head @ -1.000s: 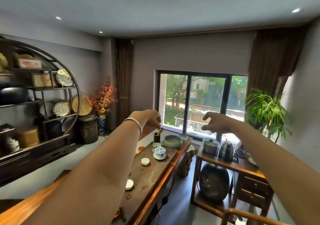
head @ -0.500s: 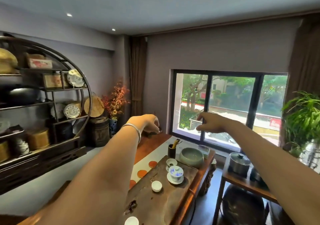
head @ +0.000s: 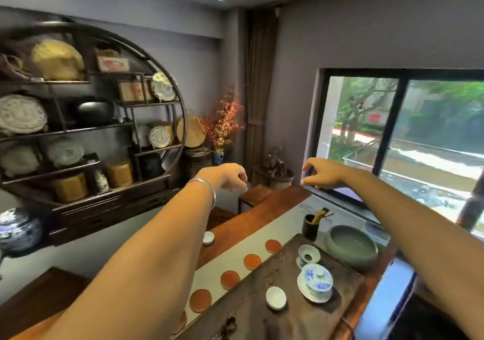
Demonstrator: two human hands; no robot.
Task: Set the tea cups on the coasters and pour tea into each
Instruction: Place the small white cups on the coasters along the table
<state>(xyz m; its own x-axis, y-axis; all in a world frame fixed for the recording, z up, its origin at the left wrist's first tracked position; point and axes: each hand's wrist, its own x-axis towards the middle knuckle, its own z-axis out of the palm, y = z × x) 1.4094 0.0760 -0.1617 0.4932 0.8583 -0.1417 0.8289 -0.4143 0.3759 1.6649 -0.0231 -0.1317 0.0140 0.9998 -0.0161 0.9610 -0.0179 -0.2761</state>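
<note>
Several round orange coasters (head: 252, 261) lie in a row on a grey runner along the wooden table. One small white tea cup (head: 276, 297) stands on the dark tea tray (head: 288, 321), apart from the coasters. Another white cup (head: 208, 237) stands on the bare wood to the left of the runner. A blue-and-white lidded gaiwan (head: 315, 282) sits on its saucer on the tray. My left hand (head: 227, 177) and my right hand (head: 322, 174) are stretched out in the air high above the table, fingers loosely curled, holding nothing.
A green ceramic bowl (head: 351, 245), a dark tool holder (head: 310, 226) and a small strainer cup (head: 309, 254) stand at the tray's far end. A round display shelf (head: 104, 120) fills the left wall. A window (head: 403, 135) is at the right.
The view has swung left and down, so the side table with the kettle has left the frame and the coasters show. Both hands stay raised and hold nothing.
</note>
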